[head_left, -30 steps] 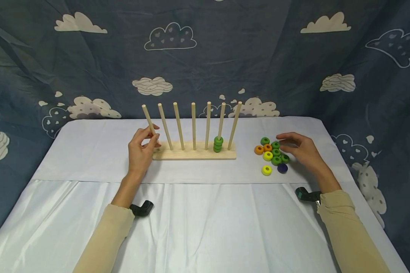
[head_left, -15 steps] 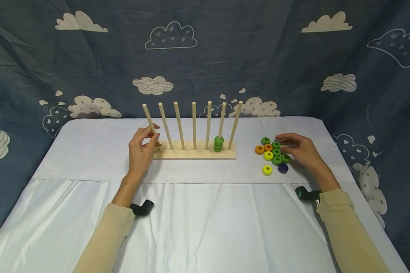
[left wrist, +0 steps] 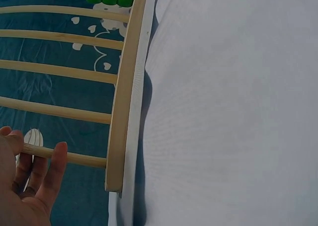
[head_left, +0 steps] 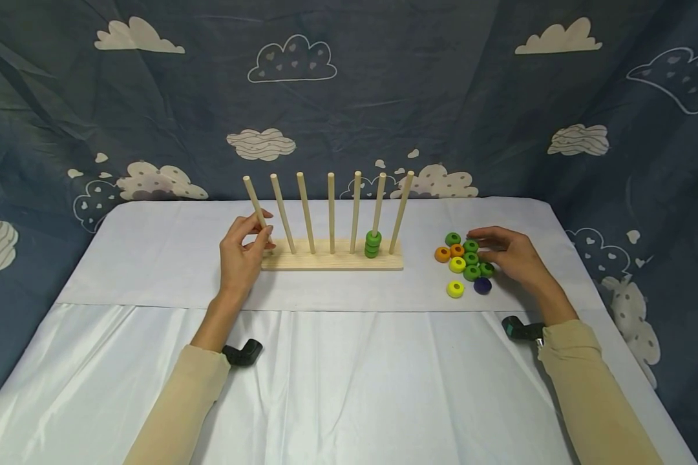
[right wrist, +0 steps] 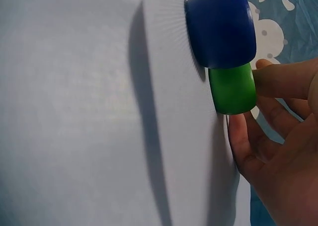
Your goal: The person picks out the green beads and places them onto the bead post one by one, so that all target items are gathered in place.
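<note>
A wooden stand (head_left: 331, 262) with several upright pegs is on the white table in the head view. My left hand (head_left: 241, 252) pinches its leftmost peg (head_left: 253, 196) between thumb and fingers, low down near the base. Green beads (head_left: 373, 245) are stacked on the second peg from the right. My right hand (head_left: 508, 252) hovers at the right side of a loose bead group, fingers loosely bent. In the right wrist view its thumb is right at a green bead (right wrist: 232, 89), behind a dark blue bead (right wrist: 221, 30).
The loose group also has orange beads (head_left: 442, 254) and yellow beads (head_left: 455, 289), all lying on the white cloth (head_left: 349, 374) right of the stand. A dark cloud-print curtain (head_left: 384, 97) hangs behind the table. Each wrist wears a small black camera (head_left: 243, 353).
Both hands keep their places, and the stand and beads stay put. Only a very slight shift of the head view shows.
</note>
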A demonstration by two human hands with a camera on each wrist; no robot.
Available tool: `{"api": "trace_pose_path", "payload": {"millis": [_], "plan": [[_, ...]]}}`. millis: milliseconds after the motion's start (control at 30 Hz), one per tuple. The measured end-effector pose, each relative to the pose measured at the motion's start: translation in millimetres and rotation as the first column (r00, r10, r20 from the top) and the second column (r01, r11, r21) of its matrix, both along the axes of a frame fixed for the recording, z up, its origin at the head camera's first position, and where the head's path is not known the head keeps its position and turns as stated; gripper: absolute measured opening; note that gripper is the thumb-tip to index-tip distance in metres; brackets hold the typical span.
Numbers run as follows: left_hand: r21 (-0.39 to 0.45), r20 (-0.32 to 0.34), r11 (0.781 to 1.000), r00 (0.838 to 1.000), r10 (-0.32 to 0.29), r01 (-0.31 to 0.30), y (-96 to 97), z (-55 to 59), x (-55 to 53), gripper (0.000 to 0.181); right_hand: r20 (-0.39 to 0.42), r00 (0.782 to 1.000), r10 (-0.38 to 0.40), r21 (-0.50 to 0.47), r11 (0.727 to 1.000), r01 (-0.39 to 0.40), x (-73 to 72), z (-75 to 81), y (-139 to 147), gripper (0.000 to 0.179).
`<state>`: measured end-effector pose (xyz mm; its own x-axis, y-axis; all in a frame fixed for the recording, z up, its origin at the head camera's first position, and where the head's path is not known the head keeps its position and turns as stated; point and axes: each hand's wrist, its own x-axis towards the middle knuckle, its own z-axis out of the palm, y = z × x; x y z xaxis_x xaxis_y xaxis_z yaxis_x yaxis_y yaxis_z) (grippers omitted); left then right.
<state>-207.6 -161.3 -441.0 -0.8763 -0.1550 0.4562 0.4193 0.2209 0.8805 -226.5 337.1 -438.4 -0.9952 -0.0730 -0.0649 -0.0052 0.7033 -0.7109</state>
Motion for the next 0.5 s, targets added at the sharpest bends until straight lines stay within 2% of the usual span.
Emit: {"api": "trace_pose_path", "payload": {"millis": [500], "plan": [[-0.001,-0.001,1.0,1.0,0.002,-0.002,0.0,0.1,-0.5,0.022,-0.008,0.999,-0.032,0.045,0.998,0.032,-3.4,-3.5,-1.4,0.048]]}}
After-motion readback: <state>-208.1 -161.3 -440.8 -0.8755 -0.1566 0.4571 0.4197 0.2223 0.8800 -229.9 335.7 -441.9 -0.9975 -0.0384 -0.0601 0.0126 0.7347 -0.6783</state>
